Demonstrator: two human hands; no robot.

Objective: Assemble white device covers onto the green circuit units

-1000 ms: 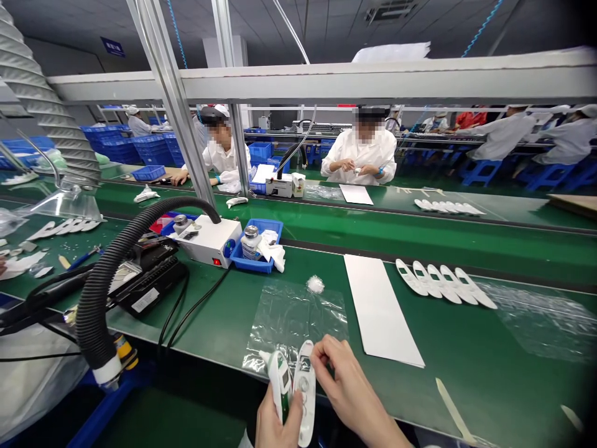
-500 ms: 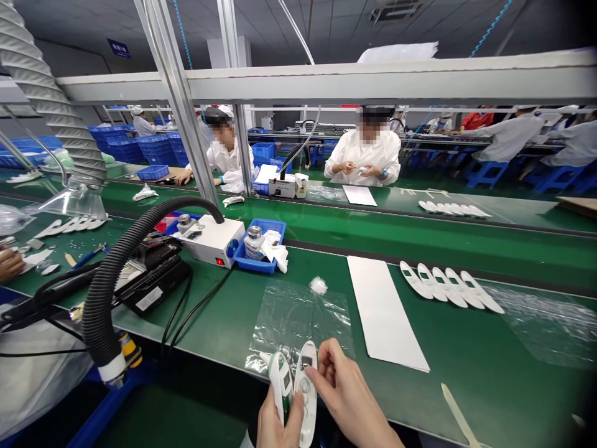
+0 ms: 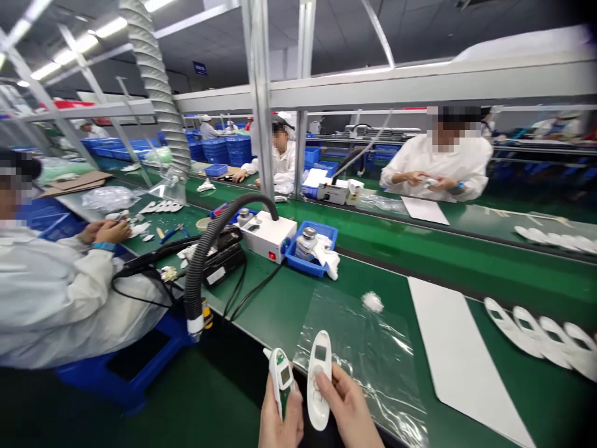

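Observation:
At the bottom centre, my left hand (image 3: 282,418) is closed round a white device body (image 3: 276,372) with a small screen and a green circuit board showing. Just to the right, my right hand (image 3: 346,404) grips a long white oval cover (image 3: 319,348) that has a window near its top, thumb on its face. The two parts are apart, both roughly upright, over the near edge of the green table. A clear plastic sheet (image 3: 364,348) lies beyond my right hand, with a small white clump (image 3: 372,302) at its far edge.
A white board (image 3: 459,342) and a row of white covers (image 3: 527,323) lie to the right. Farther back are a blue tray (image 3: 305,267) with a bottle, a white box (image 3: 268,236) and a black hose (image 3: 198,267). A co-worker (image 3: 69,292) sits at the left.
The view has turned left, bringing the seated co-worker into sight. The cover has separated from the device body; my right hand now holds it, while my left hand keeps only the body.

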